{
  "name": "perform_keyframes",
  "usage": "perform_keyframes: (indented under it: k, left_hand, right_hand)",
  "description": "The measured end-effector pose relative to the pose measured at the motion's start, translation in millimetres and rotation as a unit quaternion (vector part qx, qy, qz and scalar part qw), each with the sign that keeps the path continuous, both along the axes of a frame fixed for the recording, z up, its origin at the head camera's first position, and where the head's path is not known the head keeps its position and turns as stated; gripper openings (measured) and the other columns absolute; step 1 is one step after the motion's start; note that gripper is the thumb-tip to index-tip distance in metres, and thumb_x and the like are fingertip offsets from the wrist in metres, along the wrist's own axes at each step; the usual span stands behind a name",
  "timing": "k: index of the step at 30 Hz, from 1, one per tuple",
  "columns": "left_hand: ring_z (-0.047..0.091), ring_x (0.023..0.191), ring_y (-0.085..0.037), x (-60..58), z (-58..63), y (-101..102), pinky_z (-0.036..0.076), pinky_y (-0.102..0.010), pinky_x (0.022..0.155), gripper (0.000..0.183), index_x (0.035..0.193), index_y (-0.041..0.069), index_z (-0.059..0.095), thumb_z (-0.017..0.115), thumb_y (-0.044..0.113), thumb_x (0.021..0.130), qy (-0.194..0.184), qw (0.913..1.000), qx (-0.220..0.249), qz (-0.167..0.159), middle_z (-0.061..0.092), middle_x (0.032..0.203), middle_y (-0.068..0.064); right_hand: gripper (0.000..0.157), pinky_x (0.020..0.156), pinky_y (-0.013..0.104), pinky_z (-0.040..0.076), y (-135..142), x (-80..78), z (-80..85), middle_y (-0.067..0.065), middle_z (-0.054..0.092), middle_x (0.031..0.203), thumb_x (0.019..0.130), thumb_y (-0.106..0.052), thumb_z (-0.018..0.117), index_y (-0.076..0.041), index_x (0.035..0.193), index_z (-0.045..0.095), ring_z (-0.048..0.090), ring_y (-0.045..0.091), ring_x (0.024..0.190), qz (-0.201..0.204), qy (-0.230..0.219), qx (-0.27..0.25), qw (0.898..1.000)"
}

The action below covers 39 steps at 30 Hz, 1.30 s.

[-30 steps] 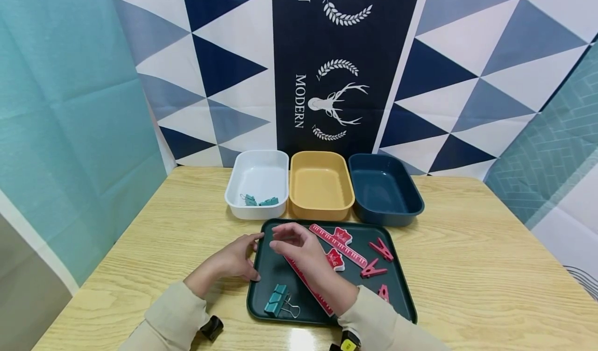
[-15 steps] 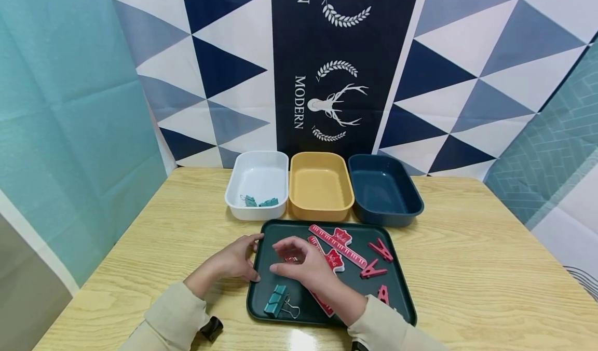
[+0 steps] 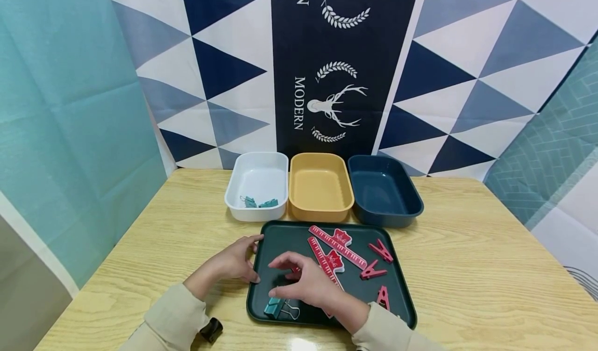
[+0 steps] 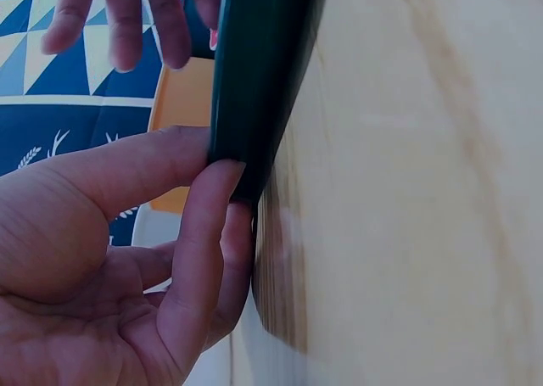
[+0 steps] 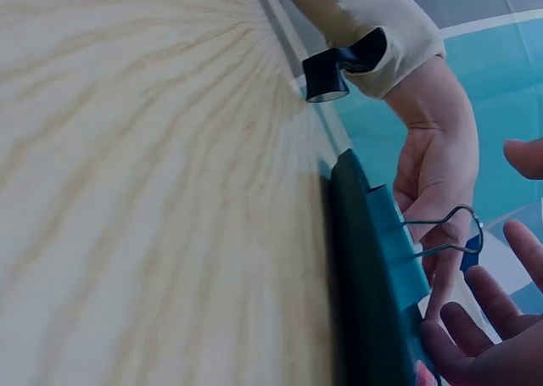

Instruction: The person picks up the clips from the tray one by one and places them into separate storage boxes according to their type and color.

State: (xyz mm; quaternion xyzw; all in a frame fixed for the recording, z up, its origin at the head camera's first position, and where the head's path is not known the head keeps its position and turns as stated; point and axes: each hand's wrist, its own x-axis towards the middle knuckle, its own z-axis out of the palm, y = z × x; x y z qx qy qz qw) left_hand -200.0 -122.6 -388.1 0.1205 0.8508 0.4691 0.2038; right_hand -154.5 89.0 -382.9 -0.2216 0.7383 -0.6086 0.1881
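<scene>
A dark green tray (image 3: 285, 234) lies on the table. My left hand (image 3: 231, 260) holds its left rim; in the left wrist view, thumb and fingers are on either side of the tray edge (image 4: 254, 89). Over the tray's near left part hovers my right hand (image 3: 313, 283), empty, thumb and fingers spread apart. It is nearest to a teal binder clip (image 3: 272, 308), whose wire handles (image 5: 450, 233) show in the right wrist view. Two red keyboard-patterned clips (image 3: 343, 247) lie mid-tray, the nearer one (image 3: 322, 255) partly behind the right hand. Several red clothespins (image 3: 372, 270) lie along the right side.
Behind the tray stand three bins side by side: white (image 3: 257, 213), yellow (image 3: 322, 215) and dark blue (image 3: 388, 218). Teal binder clips (image 3: 268, 203) lie in the white one. A patterned cloth (image 3: 233, 81) hangs behind the table.
My right hand has moved toward me over the tray, from the upper left area down to above the teal binder clip. The left hand has stayed at the tray's rim.
</scene>
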Motion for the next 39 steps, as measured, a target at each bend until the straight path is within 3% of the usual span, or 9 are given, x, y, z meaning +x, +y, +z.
perform_keyframes:
  k: [13,19,25,33,39]
  left_hand:
    - [0.058,0.064,-0.019,0.4,0.1,2,0.054,-0.033,0.054,0.097,0.143,-0.001,0.027,0.077,-0.014,0.061,0.005,1.0,0.003,0.001,0.04,0.109,-0.014]
    - [0.058,0.064,-0.019,0.2,-0.1,1,0.054,-0.033,0.054,0.096,0.142,-0.002,0.027,0.077,-0.014,0.061,0.009,0.9999,0.005,-0.003,0.04,0.109,-0.014]
    - [0.058,0.065,-0.019,-0.4,-0.6,1,0.053,-0.033,0.054,0.096,0.142,0.0,0.028,0.077,-0.013,0.061,0.013,0.9999,0.001,-0.006,0.039,0.108,-0.014]
    - [0.057,0.066,-0.019,-1.1,-1.8,0,0.054,-0.032,0.055,0.096,0.142,-0.001,0.028,0.077,-0.014,0.061,0.013,0.9999,0.005,-0.01,0.039,0.107,-0.014]
    - [0.057,0.066,-0.019,-1.1,-2.2,-1,0.054,-0.032,0.055,0.096,0.142,-0.002,0.028,0.076,-0.015,0.06,0.012,0.9998,0.01,-0.01,0.039,0.107,-0.014]
  right_hand:
    - [0.043,0.095,0.037,0.042,7,2.2,-12.3,-0.008,0.051,0.114,0.072,-0.016,0.081,-0.023,0.111,0.064,0.046,0.023,0.11,0.044,0.066,0.087,0.993]
    - [0.04,0.091,0.031,0.042,7,2.1,-14.2,-0.01,0.054,0.112,0.072,-0.016,0.08,-0.019,0.11,0.067,0.048,0.016,0.106,0.071,0.094,0.102,0.988]
    - [0.031,0.09,0.027,0.043,6,2.1,-13.7,-0.004,0.055,0.116,0.073,-0.014,0.079,-0.019,0.102,0.071,0.048,0.01,0.107,0.085,0.095,0.12,0.985]
    - [0.012,0.085,0.024,0.044,5,1.6,-17.7,-0.003,0.059,0.11,0.075,-0.009,0.076,-0.016,0.084,0.073,0.05,0.009,0.104,0.082,0.119,0.116,0.983]
    - [0.006,0.073,0.021,0.049,3,1.8,-19.0,-0.003,0.064,0.099,0.076,-0.006,0.075,-0.012,0.076,0.074,0.056,0.006,0.089,0.051,0.112,0.099,0.987]
